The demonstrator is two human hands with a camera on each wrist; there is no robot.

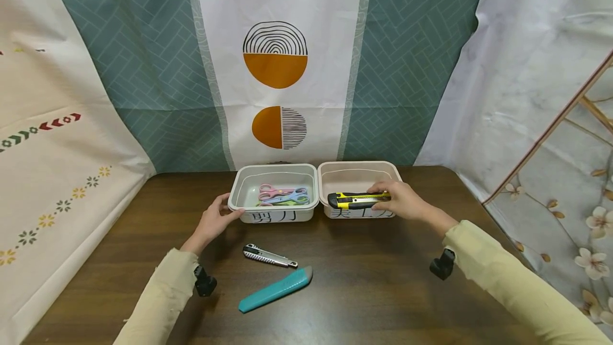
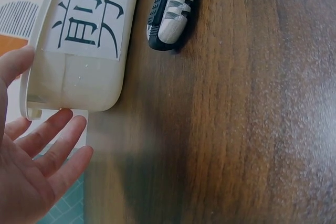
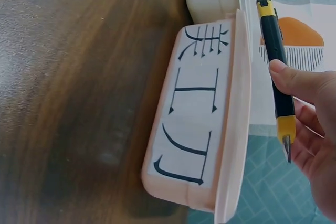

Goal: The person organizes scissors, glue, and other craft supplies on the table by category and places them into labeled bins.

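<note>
The right hand (image 1: pixel 404 201) holds a yellow-and-black knife (image 1: pixel 358 199) over a pale pink bin (image 1: pixel 356 176), beside a pale green bin (image 1: pixel 274 173) that carries pink and blue scissors (image 1: pixel 282 194); both bins wear white labels with black characters. On the dark brown wood-grain table (image 1: pixel 383 292) lie a silver-and-black knife (image 1: pixel 268 256) (ribbed in stripes) and a teal knife (image 1: pixel 276 289). The backdrop (image 1: pixel 158 68) is teal herringbone with a white band of orange and black-lined half circles, and the sleeves (image 1: pixel 517 276) are cream.
</note>
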